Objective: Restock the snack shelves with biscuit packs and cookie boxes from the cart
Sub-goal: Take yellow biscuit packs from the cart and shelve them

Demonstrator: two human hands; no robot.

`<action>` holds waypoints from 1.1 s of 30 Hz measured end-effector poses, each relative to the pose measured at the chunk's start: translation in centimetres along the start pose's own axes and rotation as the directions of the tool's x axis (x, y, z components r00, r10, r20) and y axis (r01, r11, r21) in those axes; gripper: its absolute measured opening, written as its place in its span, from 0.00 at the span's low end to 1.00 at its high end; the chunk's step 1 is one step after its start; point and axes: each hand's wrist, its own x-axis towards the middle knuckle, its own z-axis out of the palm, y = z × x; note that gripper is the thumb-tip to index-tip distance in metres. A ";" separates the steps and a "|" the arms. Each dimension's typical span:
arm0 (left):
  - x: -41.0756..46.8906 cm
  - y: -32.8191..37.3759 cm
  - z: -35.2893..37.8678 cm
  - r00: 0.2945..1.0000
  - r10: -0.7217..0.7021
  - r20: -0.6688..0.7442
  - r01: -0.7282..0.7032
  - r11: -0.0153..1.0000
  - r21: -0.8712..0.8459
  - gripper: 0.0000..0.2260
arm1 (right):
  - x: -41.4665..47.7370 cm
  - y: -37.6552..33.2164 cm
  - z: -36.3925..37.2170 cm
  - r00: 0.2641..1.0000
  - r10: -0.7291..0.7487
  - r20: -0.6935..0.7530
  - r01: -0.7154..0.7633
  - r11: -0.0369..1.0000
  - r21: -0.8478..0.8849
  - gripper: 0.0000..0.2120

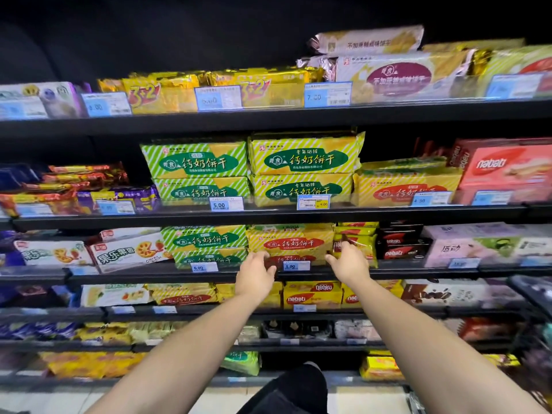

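yellow biscuit packs (291, 239), diagonal-striped wrappers with a red oval label, lie two high at the front edge of the third shelf (418, 271), between green-striped packs (204, 239) on their left and small yellow nabati packs (361, 234) on their right. left hand (257, 271): fingers curled over the left end of the lower one, thumb at its front; right hand (348, 261): spread, fingers fairly straight against the stack's right end, gripping nothing. blue 5.00 price tag (295, 266) on the shelf edge between the hands.
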 end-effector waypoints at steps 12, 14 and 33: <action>-13.8 3.2 -9.2 0.901 0.095 0.424 -0.332 0.779 0.532 0.20 | -16.5 -0.8 -8.0 0.912 -0.043 0.408 0.087 0.992 -0.088 0.21; -15.0 2.9 -10.3 0.886 0.078 0.458 -0.355 0.750 0.559 0.19 | -17.9 -1.4 -8.5 0.901 -0.053 0.431 0.099 0.991 -0.087 0.21; -21.3 -30.6 -35.4 0.896 -0.370 0.245 0.213 0.843 0.494 0.16 | -29.4 -39.2 11.3 0.634 -0.410 0.656 0.638 0.756 -0.145 0.21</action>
